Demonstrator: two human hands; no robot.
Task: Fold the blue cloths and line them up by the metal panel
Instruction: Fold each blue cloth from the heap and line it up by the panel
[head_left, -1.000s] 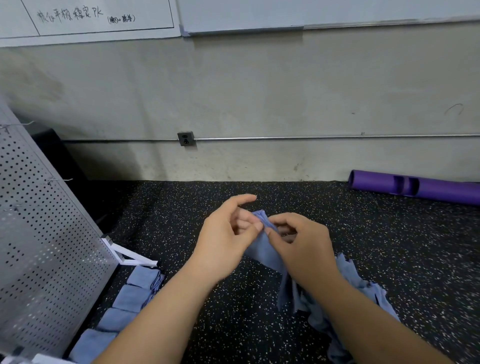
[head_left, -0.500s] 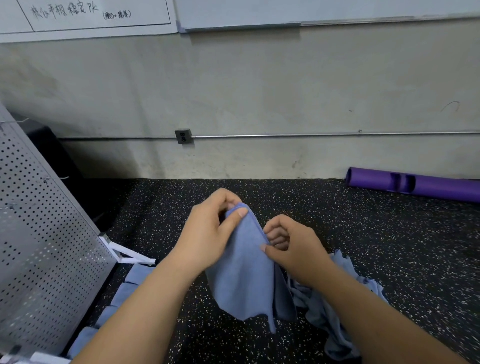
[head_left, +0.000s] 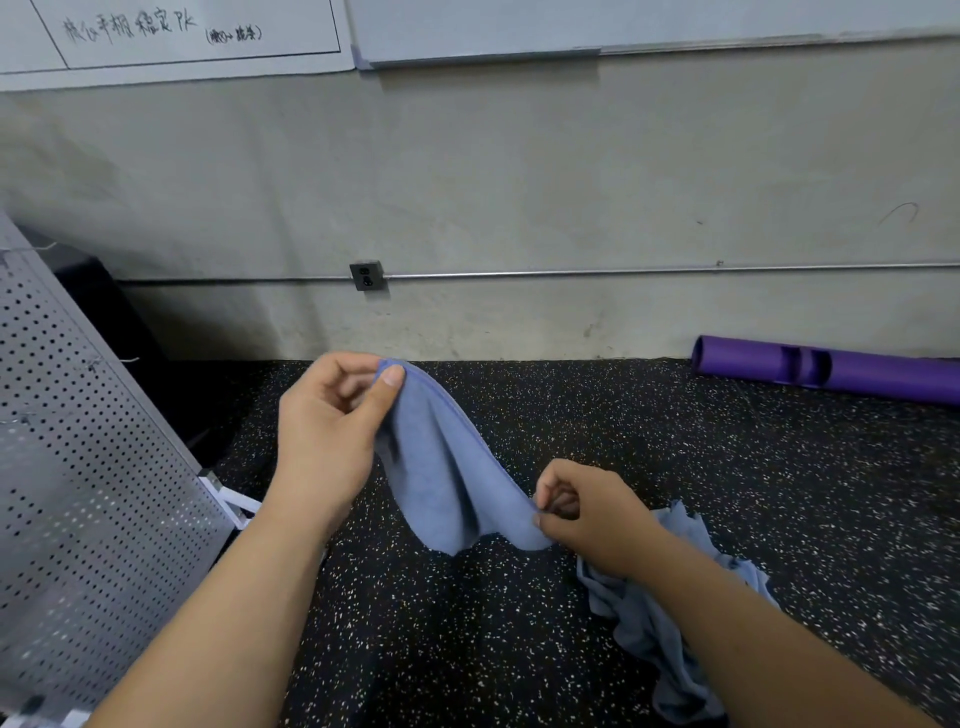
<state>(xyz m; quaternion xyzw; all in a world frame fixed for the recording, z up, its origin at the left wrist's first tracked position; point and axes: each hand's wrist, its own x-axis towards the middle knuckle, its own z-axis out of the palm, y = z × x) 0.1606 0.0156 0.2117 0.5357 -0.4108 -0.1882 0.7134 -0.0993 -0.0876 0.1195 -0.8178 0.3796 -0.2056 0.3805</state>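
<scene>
head | blue cloth (head_left: 441, 467) draped, sagging | both hands pinch corners

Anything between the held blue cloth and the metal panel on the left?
No loose object visible. The blue cloth hangs pinched between left hand and right hand; only the person's own left forearm crosses toward the metal panel, hiding the floor along its base.

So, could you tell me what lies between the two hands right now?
In the head view, a blue cloth spans the gap: the left hand pinches its upper corner, the right hand pinches a lower corner, and it sags between them.
</scene>
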